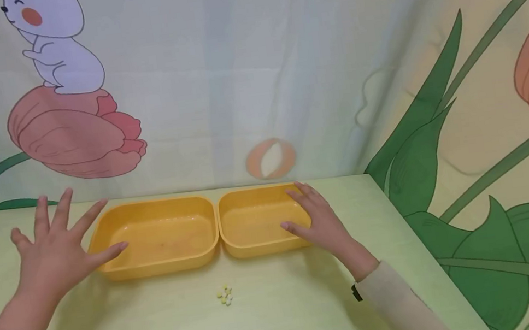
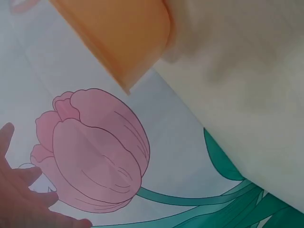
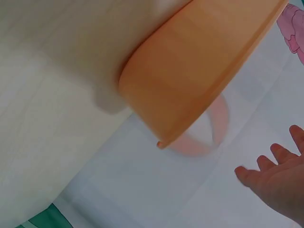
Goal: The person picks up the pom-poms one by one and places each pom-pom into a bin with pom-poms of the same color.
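Observation:
Two shallow yellow plastic trays stand side by side on the table: a larger left tray (image 1: 158,267) and a smaller right tray (image 1: 267,248). My left hand (image 1: 55,257) is spread wide by the left tray's left end, its thumb over the near corner. Over the right end of the smaller tray, my right hand (image 1: 321,221) has its fingers extended; whether it touches the rim I cannot tell. Neither hand holds anything. A small cluster of pale yellow and white pieces (image 1: 224,295), like beads or pills, lies in front of the trays.
The pale table (image 1: 274,323) meets a printed curtain (image 1: 176,88) just behind the trays. Large tulips and green leaves (image 1: 414,174) are printed on the cloth at the right. A tulip print (image 2: 97,147) also shows in the left wrist view.

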The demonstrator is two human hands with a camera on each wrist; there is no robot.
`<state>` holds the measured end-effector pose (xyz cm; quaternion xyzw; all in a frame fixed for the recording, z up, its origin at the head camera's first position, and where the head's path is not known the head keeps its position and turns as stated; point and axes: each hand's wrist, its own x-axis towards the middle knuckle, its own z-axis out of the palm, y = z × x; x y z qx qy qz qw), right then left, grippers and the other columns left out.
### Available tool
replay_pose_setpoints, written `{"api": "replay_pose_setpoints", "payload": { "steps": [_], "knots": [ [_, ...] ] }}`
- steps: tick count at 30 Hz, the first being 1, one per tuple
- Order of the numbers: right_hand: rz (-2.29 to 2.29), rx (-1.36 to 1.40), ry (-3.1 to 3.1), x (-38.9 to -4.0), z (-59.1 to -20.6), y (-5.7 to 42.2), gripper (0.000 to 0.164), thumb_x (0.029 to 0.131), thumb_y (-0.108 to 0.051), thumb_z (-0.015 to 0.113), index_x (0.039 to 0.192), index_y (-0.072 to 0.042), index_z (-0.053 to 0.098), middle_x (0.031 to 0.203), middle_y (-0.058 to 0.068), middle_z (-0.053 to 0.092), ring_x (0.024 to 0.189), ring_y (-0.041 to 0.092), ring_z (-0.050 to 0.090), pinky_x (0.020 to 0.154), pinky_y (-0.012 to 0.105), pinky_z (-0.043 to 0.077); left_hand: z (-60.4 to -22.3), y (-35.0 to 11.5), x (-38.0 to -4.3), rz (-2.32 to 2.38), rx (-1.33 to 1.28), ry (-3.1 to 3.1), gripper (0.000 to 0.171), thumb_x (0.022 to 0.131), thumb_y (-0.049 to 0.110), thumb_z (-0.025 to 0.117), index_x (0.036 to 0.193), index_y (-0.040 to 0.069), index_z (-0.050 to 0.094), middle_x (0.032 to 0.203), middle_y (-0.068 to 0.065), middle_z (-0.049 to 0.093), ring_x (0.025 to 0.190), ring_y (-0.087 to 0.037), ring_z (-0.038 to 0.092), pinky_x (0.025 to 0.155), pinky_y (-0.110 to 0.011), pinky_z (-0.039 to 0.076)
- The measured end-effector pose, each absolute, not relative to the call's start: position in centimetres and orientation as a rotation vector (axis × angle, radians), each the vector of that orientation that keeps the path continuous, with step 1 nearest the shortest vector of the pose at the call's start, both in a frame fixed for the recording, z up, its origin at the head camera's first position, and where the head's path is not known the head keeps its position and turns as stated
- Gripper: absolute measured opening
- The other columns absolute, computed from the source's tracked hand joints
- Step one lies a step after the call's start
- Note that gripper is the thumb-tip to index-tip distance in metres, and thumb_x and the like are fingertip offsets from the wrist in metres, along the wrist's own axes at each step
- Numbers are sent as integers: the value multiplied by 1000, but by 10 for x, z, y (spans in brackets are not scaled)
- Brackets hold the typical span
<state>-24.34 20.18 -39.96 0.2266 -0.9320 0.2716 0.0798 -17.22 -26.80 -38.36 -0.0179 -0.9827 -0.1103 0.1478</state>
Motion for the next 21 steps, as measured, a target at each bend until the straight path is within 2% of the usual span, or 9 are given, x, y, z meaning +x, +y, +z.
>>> {"api": "replay_pose_setpoints", "payload": {
  "steps": [3, 7, 10, 16, 19, 21],
  "knots": [
    [894, 706, -2778, -237, -402, 201, 71, 94, -32, 72, 156, -11, 43, 168, 16, 32, 156, 44, 27, 118, 73, 34, -388, -268, -169, -319, -47, -2802, 93, 83, 72, 66, 160, 32, 32, 171, -25, 9, 155, -57, 2, 97, -94, 20],
    [982, 728, -2753, -226, -405, 198, 64, 95, -26, 73, 151, -9, 50, 163, 15, 41, 150, 43, 38, 116, 69, 40, -395, -269, -166, -364, -54, -2733, 85, 86, 62, 69, 156, 21, 41, 166, -27, 24, 148, -56, 22, 92, -86, 33],
    [1032, 769, -2709, -219, -408, 195, 59, 93, -22, 75, 147, -7, 55, 157, 15, 50, 147, 41, 45, 115, 65, 43, -400, -271, -163, -493, -48, -2676, 78, 90, 50, 70, 153, 12, 44, 160, -31, 34, 139, -57, 34, 93, -83, 37],
    [1097, 842, -2640, -209, -412, 188, 51, 91, -17, 78, 138, -5, 62, 141, 15, 65, 133, 36, 59, 109, 57, 52, -409, -276, -159, -825, 5, -2630, 70, 100, 34, 64, 156, 1, 37, 156, -36, 37, 140, -58, 34, 109, -79, 31],
    [1169, 865, -2649, -205, -416, 184, 47, 91, -15, 77, 135, -3, 63, 135, 15, 68, 122, 34, 64, 103, 54, 56, -413, -279, -158, -913, 44, -2627, 67, 103, 31, 59, 156, -3, 35, 153, -38, 38, 139, -59, 35, 110, -78, 31],
    [1232, 874, -2673, -203, -419, 180, 44, 93, -15, 76, 133, -3, 64, 132, 15, 70, 117, 34, 66, 101, 51, 58, -416, -280, -158, -973, 85, -2630, 64, 106, 30, 54, 156, -4, 33, 152, -39, 39, 136, -59, 37, 108, -77, 34]
  ]
}}
